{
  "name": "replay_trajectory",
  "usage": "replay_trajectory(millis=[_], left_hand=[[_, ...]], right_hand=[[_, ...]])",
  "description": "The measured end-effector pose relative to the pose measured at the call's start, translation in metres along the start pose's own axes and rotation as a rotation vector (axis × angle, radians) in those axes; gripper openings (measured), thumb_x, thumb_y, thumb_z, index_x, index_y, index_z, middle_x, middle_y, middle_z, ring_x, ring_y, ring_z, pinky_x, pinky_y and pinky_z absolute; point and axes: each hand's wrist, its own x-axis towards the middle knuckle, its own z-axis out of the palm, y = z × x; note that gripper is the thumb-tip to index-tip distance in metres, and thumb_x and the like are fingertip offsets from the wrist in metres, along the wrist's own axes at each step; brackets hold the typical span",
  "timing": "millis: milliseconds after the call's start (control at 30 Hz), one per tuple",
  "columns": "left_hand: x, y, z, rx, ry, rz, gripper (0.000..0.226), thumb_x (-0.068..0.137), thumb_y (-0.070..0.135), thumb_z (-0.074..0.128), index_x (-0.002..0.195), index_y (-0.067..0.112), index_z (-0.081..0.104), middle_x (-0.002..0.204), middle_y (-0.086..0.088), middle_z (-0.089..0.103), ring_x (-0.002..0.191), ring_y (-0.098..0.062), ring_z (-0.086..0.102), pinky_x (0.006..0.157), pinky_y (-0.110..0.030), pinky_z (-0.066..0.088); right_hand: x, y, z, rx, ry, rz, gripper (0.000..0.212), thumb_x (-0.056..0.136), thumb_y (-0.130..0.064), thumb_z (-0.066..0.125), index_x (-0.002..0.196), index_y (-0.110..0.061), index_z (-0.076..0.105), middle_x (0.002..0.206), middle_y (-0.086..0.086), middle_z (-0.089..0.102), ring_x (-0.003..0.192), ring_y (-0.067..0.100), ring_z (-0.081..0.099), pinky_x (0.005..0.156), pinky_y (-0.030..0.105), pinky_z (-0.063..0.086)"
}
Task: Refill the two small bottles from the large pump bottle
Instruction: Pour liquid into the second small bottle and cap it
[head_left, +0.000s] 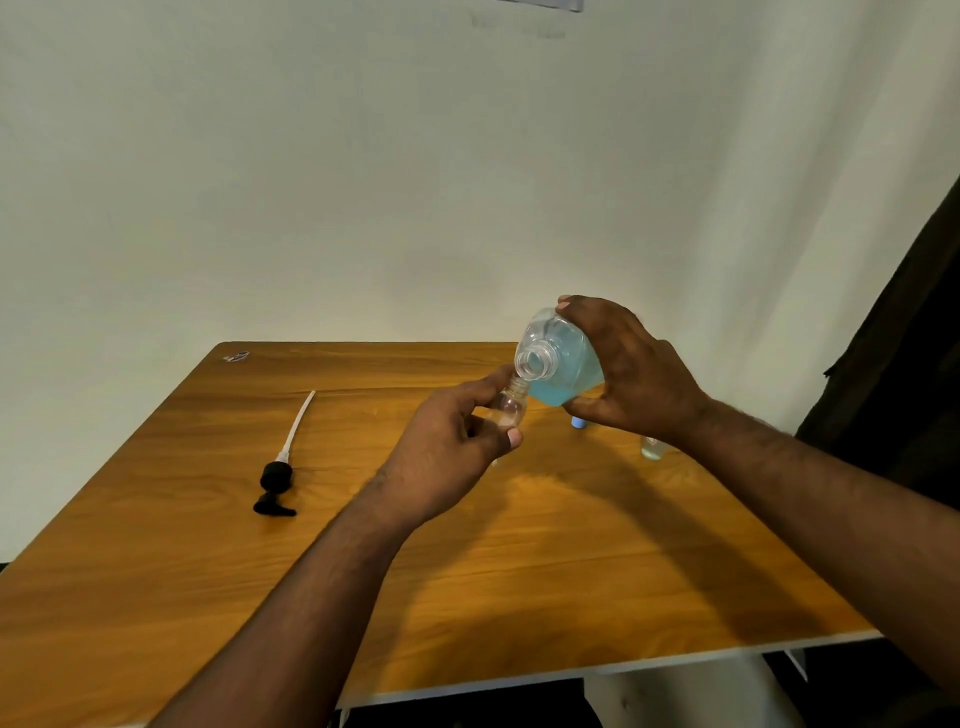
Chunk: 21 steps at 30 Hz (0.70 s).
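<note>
My right hand (631, 364) grips the large clear bottle (558, 358) of blue liquid, tipped over with its open neck pointing down-left toward me. My left hand (457, 441) holds a small clear bottle (509, 408) upright, its threaded neck right under the large bottle's mouth. A second small bottle (652, 448) stands on the table behind my right wrist, partly hidden. The black pump head with its white tube (280, 473) lies on the table to the left.
A small blue cap (578, 422) sits on the wooden table (519, 571) under my right hand. The table's far edge meets a white wall. A dark curtain hangs at the right. A small sticker is at the far left corner (236, 356).
</note>
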Motion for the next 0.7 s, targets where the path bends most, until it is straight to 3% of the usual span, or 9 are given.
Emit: replay_trajectory(millis=[167, 300, 467, 700], left_hand=[[0.0026, -0.0042, 0.0036, 0.016, 0.008, 0.002, 0.060, 0.088, 0.006, 0.067, 0.141, 0.026, 0.048, 0.128, 0.006, 0.063, 0.088, -0.016, 0.068, 0.075, -0.021, 0.056], [0.0036, -0.0047, 0.0060, 0.014, 0.012, 0.010, 0.058, 0.088, 0.004, 0.067, 0.139, 0.024, 0.051, 0.126, 0.004, 0.064, 0.079, -0.008, 0.066, 0.069, -0.014, 0.055], [0.0035, -0.0058, 0.0067, 0.011, -0.001, -0.006, 0.058, 0.088, 0.004, 0.067, 0.140, 0.025, 0.050, 0.126, 0.004, 0.064, 0.091, -0.021, 0.068, 0.076, -0.024, 0.057], [0.0055, -0.0088, 0.0076, 0.026, -0.001, -0.005, 0.058, 0.087, 0.005, 0.068, 0.139, 0.025, 0.052, 0.118, 0.004, 0.067, 0.089, -0.024, 0.067, 0.077, -0.033, 0.058]], right_hand=[[-0.0010, 0.0018, -0.0035, -0.039, -0.023, -0.005, 0.095, 0.061, -0.032, 0.085, 0.138, -0.020, 0.030, 0.138, 0.012, 0.048, 0.124, 0.029, 0.046, 0.069, 0.031, 0.052], [-0.0007, 0.0044, -0.0053, -0.056, -0.047, -0.010, 0.097, 0.061, -0.034, 0.086, 0.138, -0.021, 0.029, 0.139, 0.013, 0.047, 0.124, 0.031, 0.046, 0.068, 0.038, 0.056], [-0.0036, 0.0063, -0.0050, -0.066, -0.054, -0.009, 0.098, 0.062, -0.035, 0.085, 0.139, -0.022, 0.027, 0.140, 0.013, 0.046, 0.125, 0.031, 0.046, 0.068, 0.044, 0.059], [-0.0029, 0.0046, -0.0073, -0.077, -0.065, -0.017, 0.099, 0.059, -0.033, 0.087, 0.138, -0.021, 0.029, 0.138, 0.013, 0.048, 0.124, 0.033, 0.048, 0.066, 0.042, 0.059]])
